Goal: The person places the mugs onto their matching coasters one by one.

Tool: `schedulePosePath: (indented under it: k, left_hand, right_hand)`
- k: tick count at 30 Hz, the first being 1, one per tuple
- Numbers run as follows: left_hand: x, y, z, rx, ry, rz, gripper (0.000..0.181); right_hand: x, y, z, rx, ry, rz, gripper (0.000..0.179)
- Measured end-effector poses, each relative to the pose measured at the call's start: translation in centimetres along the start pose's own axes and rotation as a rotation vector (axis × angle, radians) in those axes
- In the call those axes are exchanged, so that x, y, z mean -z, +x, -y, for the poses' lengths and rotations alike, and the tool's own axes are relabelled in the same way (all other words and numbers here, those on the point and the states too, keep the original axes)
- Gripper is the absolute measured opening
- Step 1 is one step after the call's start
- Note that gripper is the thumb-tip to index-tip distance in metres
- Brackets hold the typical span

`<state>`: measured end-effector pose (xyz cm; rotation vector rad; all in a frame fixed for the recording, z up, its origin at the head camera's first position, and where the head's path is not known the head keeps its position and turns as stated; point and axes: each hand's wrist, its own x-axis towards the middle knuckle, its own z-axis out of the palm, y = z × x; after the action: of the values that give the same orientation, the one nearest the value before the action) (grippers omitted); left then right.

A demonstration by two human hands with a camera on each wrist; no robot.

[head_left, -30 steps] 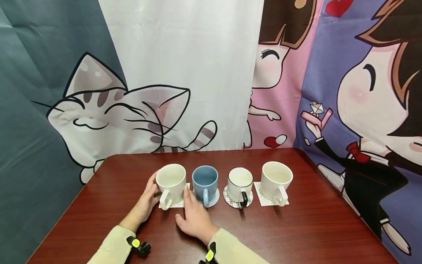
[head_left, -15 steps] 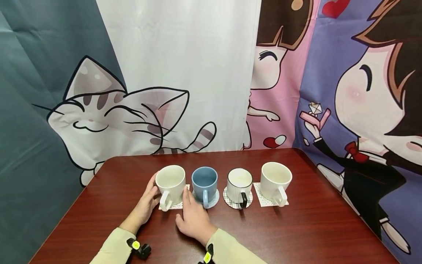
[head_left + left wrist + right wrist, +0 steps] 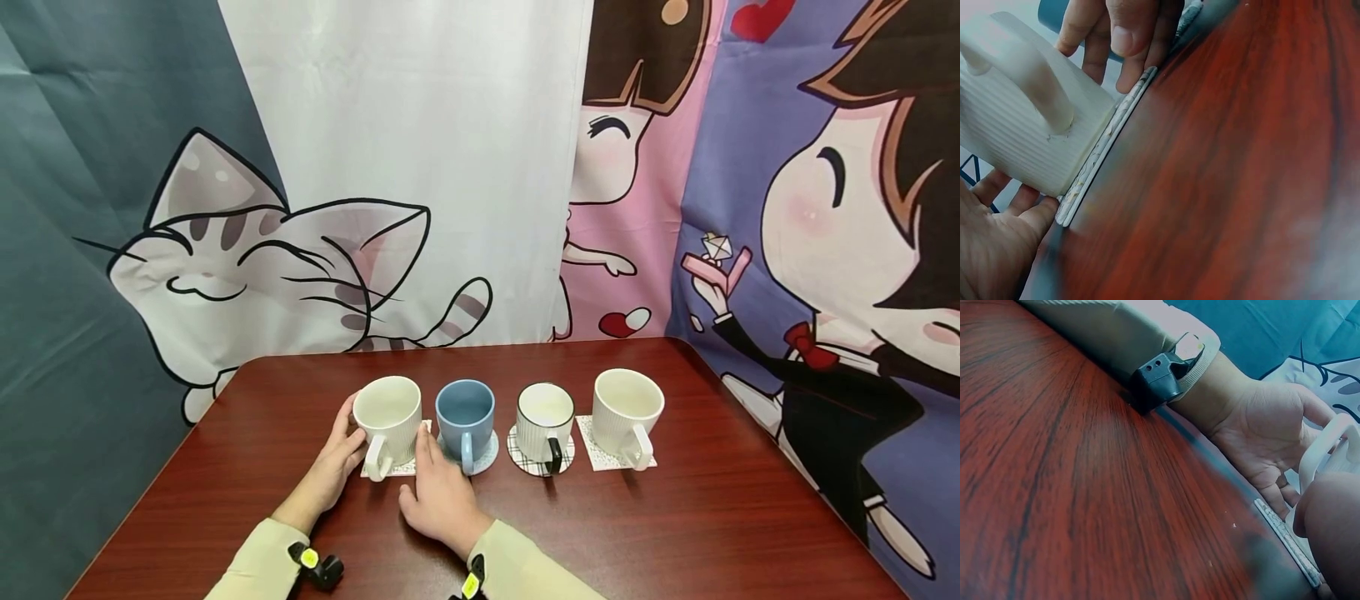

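Observation:
A cream ribbed mug (image 3: 388, 417) stands upright on a square speckled coaster (image 3: 402, 470) at the left of a row, its handle facing the near side. My left hand (image 3: 330, 467) lies along the mug's left side, its thumb by the coaster's corner in the left wrist view. Extended fingers of my right hand (image 3: 444, 500) rest at the right side, by the mug's base and the coaster edge. Right beside those fingers is a blue mug (image 3: 463, 417) on a round pale-blue coaster (image 3: 490, 454). In the right wrist view, my right hand (image 3: 1341, 534) partly hides the mug.
Farther right stand a white mug with black rim and handle (image 3: 542, 417) on a round checked coaster (image 3: 523, 463), and another cream mug (image 3: 622, 408) on a square coaster (image 3: 600, 458). A cartoon-printed curtain (image 3: 465, 167) hangs behind the dark red wooden table (image 3: 675, 517).

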<state>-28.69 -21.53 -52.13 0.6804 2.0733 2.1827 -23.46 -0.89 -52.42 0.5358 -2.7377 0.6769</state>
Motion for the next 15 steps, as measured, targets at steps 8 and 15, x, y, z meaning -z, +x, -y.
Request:
schedulePosePath:
  k: [8,15]
  left_hand:
    - [-0.28,-0.06,-0.12,0.01,0.002,-0.006,0.063]
    - [-0.16,-0.67,0.07,0.011,0.004,-0.009,0.061]
  right_hand:
    - [0.09,-0.08,-0.03,0.008,-0.019,-0.01,0.088]
    - [0.2,-0.53,0.25,0.033,-0.043,-0.017,0.088]
